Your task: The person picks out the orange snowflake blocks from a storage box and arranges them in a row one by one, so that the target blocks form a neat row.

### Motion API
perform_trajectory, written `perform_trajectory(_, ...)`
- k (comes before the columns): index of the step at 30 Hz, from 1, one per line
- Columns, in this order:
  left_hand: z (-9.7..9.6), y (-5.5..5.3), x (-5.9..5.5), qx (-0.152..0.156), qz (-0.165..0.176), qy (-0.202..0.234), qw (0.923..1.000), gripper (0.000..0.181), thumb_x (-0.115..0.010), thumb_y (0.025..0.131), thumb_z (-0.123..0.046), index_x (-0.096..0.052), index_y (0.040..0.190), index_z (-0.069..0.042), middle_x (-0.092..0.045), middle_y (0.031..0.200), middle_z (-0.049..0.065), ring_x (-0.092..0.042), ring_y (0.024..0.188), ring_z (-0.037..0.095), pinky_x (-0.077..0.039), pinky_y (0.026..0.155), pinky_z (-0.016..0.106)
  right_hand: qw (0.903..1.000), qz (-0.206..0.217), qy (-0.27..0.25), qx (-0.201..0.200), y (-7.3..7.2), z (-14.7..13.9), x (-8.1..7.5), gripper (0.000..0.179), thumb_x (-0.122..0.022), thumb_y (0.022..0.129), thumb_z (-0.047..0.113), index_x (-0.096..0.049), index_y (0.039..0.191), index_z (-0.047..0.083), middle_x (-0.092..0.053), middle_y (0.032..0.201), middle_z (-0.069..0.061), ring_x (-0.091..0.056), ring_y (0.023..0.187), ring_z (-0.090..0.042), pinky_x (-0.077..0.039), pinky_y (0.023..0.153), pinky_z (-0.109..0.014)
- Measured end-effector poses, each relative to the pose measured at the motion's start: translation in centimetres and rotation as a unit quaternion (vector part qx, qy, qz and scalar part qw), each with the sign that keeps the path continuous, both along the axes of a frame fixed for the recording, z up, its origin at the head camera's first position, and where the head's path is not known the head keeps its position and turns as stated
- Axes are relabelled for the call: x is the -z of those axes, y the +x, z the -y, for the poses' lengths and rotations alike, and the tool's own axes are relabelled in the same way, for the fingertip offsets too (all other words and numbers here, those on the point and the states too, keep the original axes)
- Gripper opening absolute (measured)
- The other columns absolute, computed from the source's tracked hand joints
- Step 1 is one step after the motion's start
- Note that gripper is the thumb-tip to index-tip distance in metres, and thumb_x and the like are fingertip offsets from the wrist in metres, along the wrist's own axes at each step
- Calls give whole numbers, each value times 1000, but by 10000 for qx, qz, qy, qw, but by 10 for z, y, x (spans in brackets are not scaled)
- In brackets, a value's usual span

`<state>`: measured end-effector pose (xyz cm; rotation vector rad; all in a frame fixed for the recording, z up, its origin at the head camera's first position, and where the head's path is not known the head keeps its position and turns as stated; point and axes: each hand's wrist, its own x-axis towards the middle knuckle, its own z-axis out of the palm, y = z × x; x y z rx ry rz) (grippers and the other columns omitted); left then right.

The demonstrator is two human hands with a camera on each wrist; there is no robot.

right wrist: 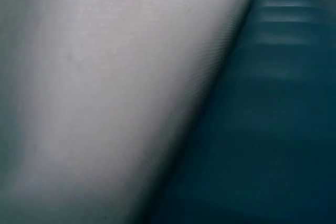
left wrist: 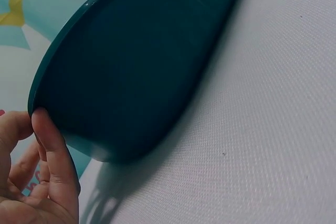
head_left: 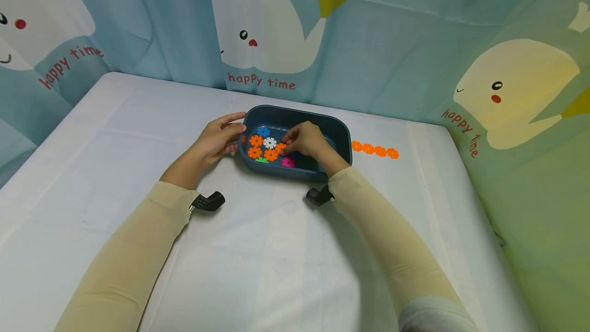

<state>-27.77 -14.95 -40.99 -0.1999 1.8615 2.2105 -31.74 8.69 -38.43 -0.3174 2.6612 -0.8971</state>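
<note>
A dark blue plastic bin (head_left: pixel 295 170) stands toward the back of the table. Its left end rim is pinched by my left hand (head_left: pixel 214 140); the left wrist view shows the thumb and finger (left wrist: pixel 50 135) at that rim. Reaching inside from the right, my right hand (head_left: pixel 308 140) pinches an orange snowflake disc (head_left: pixel 279 147) between thumb and fingers. Around it in the bin lie more orange discs (head_left: pixel 255 152), a white disc (head_left: pixel 269 143), a blue disc (head_left: pixel 263 131), a pink disc (head_left: pixel 288 162) and a partly hidden green disc (head_left: pixel 261 160). The right wrist view shows only the bin's outer wall (right wrist: pixel 273 108).
Several orange discs (head_left: pixel 374 149) lie in a row on the white tablecloth (head_left: pixel 258 250), just right of the bin. Behind the table hangs a curtain (head_left: pixel 387 55) printed with whales. Black wrist cameras (head_left: pixel 209 202) hang below both wrists.
</note>
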Motion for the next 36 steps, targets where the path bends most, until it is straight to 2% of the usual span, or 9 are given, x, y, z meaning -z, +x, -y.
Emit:
perform_trajectory(6, 0, 0, 0, -8, 8, -11, 10000, 50, -61, 98, -17, -48, 146, -18, -56, 120, 5, -62, 87, 11, -51, 56, 17, 10000, 30, 16, -15, 0, 0, 0, 22, -86, 76, 12, -77, 95, 4, -71, 84, -6, -59, 79, -16, -50, 75, -28)
perform_trajectory(17, -1, 1, -2, -77, 37, 26, 10000, 49, -61, 98, -15, -50, 145, -19, -57, 118, 6, -62, 81, 10, -49, 52, 17, 10000, 78, 29, -26, 0, 2, -1, 20, -85, 76, 11, -75, 93, 4, -69, 83, -4, -58, 78, -16, -50, 74, -27)
perform_trajectory(24, -1, 2, -2, -36, 35, 42, 10000, 50, -62, 98, -16, -48, 146, -18, -56, 123, 8, -63, 81, 10, -50, 52, 17, 9999, -9, 97, -63, 0, 2, -2, 22, -86, 74, 11, -72, 90, 5, -67, 83, -4, -57, 79, -17, -47, 74, -27)
perform_trajectory(36, -1, 3, -2, 18, 31, 39, 10000, 50, -61, 98, -17, -47, 147, -18, -56, 126, 8, -63, 83, 10, -51, 54, 17, 9999, -31, -31, 113, 3, 0, -5, 23, -87, 74, 11, -66, 84, 7, -69, 82, -5, -59, 79, -18, -47, 70, -27)
